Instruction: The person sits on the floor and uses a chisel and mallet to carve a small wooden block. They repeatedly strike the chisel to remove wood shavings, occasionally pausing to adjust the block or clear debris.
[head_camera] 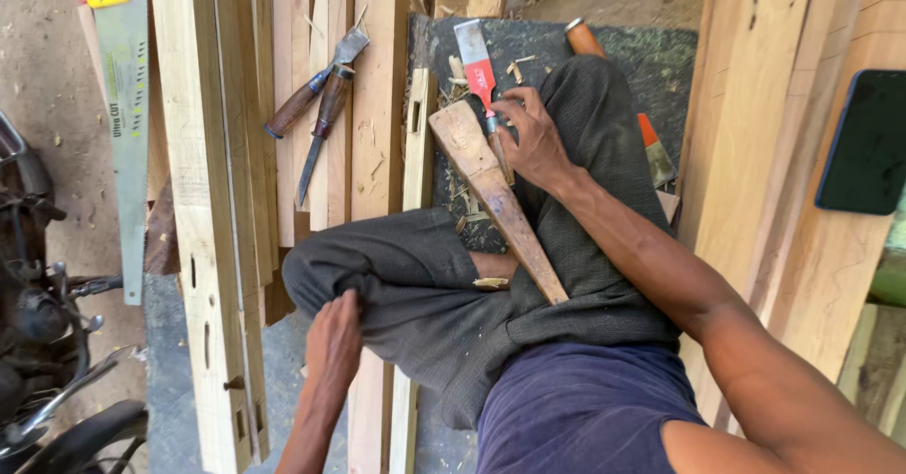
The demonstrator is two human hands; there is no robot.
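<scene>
Planks (203, 200) run lengthwise under my crossed legs, away from me; a hand saw (125, 125) lies along their left edge. Wooden mallet (495, 196) rests across my right thigh, head far, handle slanting back toward my lap. My right hand (533, 139) is closed around a red-bladed chisel (479, 73) just beside the mallet head, blade pointing away from me. My left hand (332, 337) rests on my left knee, fingers curled, holding nothing I can make out. Two spare chisels (316, 106) lie on the planks, well left of the grip. A dark phone (866, 142) sits on the boards at right.
</scene>
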